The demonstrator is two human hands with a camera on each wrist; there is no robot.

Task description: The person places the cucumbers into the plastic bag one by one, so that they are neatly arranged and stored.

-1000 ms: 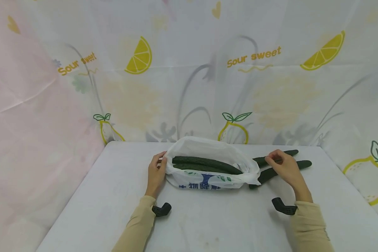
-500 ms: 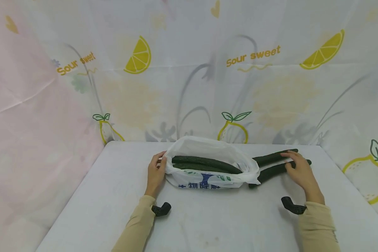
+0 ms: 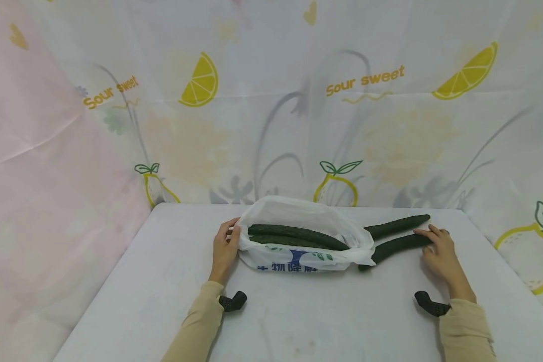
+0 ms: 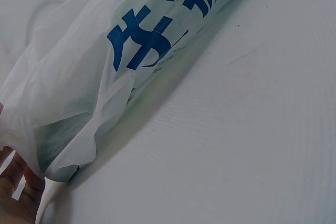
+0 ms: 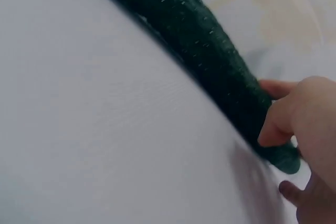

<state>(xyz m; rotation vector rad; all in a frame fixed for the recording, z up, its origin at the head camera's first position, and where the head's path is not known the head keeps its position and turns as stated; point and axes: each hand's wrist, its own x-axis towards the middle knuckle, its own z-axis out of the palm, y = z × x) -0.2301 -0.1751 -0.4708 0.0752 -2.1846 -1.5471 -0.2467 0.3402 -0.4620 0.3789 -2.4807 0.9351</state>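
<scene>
A white plastic bag (image 3: pixel 294 206) with blue lettering lies on its side, its mouth open. Two dark green cucumbers (image 3: pixel 298 233) lie in it. My left hand (image 3: pixel 224 250) holds the bag's left end between thumb and fingers; part of that hand shows at the corner of the left wrist view. Two more cucumbers lie on the table to the right, a far one (image 3: pixel 398 226) and a near one (image 3: pixel 398 246), their left ends against the bag. My right hand (image 3: pixel 443 256) is at the near cucumber's right end. Its fingers touch the cucumber; the thumb (image 5: pixel 290 192) stands apart from it.
The white table (image 3: pixel 335 317) runs to a printed fabric backdrop (image 3: pixel 271 125) with lemon drawings. A pink-tinted cloth (image 3: pixel 50 201) hangs on the left. Each wrist wears a black camera mount (image 3: pixel 233 301).
My right hand has moved right from above the two loose cucumbers to the near one's right end. The left hand and the bag have stayed in place.
</scene>
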